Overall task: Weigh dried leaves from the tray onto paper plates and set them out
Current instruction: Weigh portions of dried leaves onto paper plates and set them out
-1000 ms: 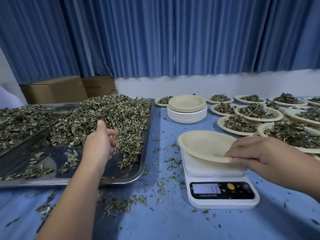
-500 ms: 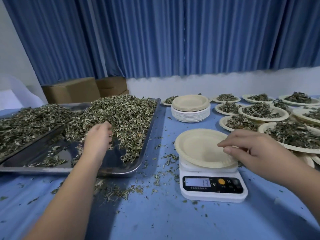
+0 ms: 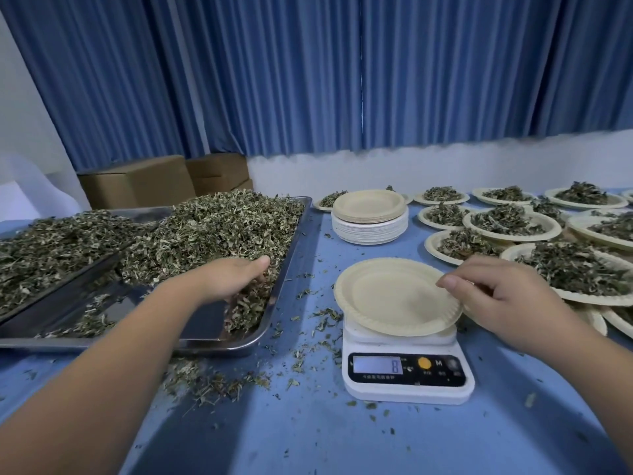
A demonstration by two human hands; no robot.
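While the right hand (image 3: pixel 507 303) pinches the empty plate (image 3: pixel 387 296) by its rim, probably steadying it on the scale (image 3: pixel 407 375), the left hand (image 3: pixel 233 279) curls round leaves (image 3: pixel 219 228) in the tray (image 3: pixel 222 346), apparently gathering a portion.

Open blue table (image 3: pixel 308 440) is left between tray (image 3: pixel 219 347) and scale (image 3: pixel 407 394); the right side is crowded by filled plates (image 3: pixel 513 237).

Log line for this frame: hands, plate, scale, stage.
left hand: grips dried leaves in tray | right hand: pinches rim of empty paper plate on scale | stage: plate set, not yet filled
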